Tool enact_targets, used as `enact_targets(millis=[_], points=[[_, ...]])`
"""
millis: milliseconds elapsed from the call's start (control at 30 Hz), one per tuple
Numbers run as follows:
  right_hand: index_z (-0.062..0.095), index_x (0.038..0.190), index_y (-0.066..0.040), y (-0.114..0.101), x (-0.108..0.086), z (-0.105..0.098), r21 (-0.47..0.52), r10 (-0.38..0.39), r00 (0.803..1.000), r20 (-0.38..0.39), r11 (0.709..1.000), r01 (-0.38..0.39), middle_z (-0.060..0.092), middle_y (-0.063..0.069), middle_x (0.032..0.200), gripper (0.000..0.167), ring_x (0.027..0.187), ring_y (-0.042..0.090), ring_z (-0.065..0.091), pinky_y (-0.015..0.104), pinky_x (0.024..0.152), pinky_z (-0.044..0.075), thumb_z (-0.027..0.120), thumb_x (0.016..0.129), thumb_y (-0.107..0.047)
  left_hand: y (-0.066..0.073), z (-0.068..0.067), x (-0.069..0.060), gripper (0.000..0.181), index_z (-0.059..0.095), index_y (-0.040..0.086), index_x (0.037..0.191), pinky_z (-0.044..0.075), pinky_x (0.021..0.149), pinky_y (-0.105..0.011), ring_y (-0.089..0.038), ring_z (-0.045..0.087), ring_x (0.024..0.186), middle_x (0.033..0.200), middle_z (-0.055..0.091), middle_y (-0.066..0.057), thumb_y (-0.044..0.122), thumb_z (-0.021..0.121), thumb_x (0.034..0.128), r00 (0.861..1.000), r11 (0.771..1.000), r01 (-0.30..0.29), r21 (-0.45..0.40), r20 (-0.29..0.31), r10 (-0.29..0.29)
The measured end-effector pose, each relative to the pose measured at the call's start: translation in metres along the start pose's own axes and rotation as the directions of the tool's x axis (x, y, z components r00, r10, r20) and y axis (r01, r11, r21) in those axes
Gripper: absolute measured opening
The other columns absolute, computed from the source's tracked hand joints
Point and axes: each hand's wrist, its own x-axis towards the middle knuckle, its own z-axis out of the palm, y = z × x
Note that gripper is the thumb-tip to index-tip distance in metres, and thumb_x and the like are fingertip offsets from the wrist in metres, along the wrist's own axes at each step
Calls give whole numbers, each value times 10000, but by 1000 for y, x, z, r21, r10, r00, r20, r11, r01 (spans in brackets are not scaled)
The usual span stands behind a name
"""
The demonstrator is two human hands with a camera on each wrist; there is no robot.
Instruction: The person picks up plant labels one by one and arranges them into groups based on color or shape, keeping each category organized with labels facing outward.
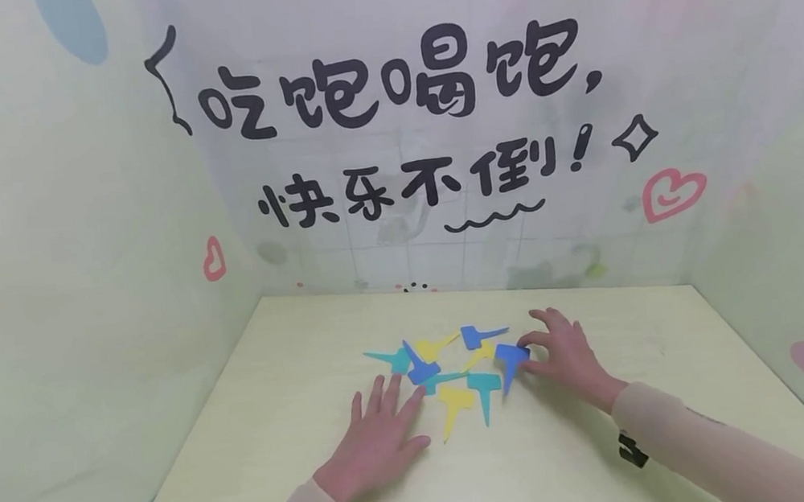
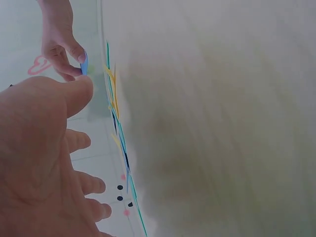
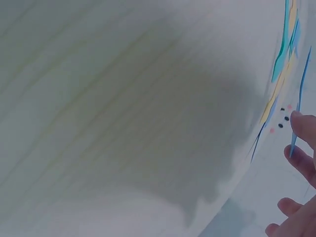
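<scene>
My right hand [image 1: 566,355] pinches a blue T-shaped plant label [image 1: 509,358] between thumb and index finger, its stem pointing down. In the right wrist view that label [image 3: 302,84] appears edge-on, raised off the table. The left hand [image 1: 379,441] is spread palm down at the near left of the loose labels, its fingers straight; whether its fingertips touch one cannot be told. Between the hands lie a yellow label [image 1: 455,399], a teal label [image 1: 485,383], a blue label [image 1: 424,372] and several more in these colours, some overlapping.
The labels lie on a pale wood-grain table [image 1: 540,472]. Behind it stands a whitish wall sheet [image 1: 401,243] with black lettering and pink hearts, and similar sheets enclose both sides. A black band [image 1: 633,450] shows at the right wrist.
</scene>
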Motion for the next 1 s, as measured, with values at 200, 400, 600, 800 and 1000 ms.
enact_targets(millis=[200, 400, 600, 800, 1000], points=[[777, 1021, -219, -24, 3, 10, 52, -11, 1000, 6, 999, 11, 443, 214, 1497, 281, 1425, 515, 263, 836, 1020, 164, 871, 788, -344, -9, -3, -10, 680, 328, 217, 1592, 154, 1110, -741, -478, 113, 1493, 1635, 204, -217, 522, 514, 1012, 1000, 1000, 18, 13, -16, -18], [778, 1026, -257, -54, 10, 21, 72, -35, 998, 49, 997, 31, 432, 163, 1526, 277, 1448, 479, 251, 812, 1047, 167, 846, 809, -414, -26, -6, -25, 682, 340, 216, 1586, 169, 1106, -742, -474, 143, 1489, 1631, 225, -210, 525, 527, 1007, 998, 998, 56, 41, -36, -54], [774, 1025, -280, -78, 20, 31, 102, -37, 996, 83, 994, 28, 425, 124, 1537, 265, 1470, 430, 234, 794, 1069, 162, 833, 817, -432, -38, -11, -34, 713, 334, 135, 1583, 209, 1095, -742, -484, 175, 1478, 1617, 247, -228, 497, 549, 1008, 996, 998, 61, 31, -69, -58], [759, 1019, -307, -102, 32, 42, 110, -66, 993, 94, 992, 55, 415, 107, 1545, 231, 1463, 417, 250, 778, 1075, 188, 815, 833, -432, -50, -17, -36, 704, 334, 128, 1582, 246, 1103, -712, -474, 197, 1476, 1615, 255, -229, 467, 565, 1009, 994, 999, 44, 31, -104, -40], [761, 1059, -285, -132, 41, 55, 123, -109, 986, 128, 988, 94, 403, 110, 1549, 285, 1454, 417, 262, 738, 1100, 198, 809, 836, -456, -65, -21, -48, 677, 338, 124, 1580, 255, 1107, -699, -459, 186, 1484, 1623, 245, -214, 420, 570, 1018, 991, 1000, 30, 4, -127, -29]])
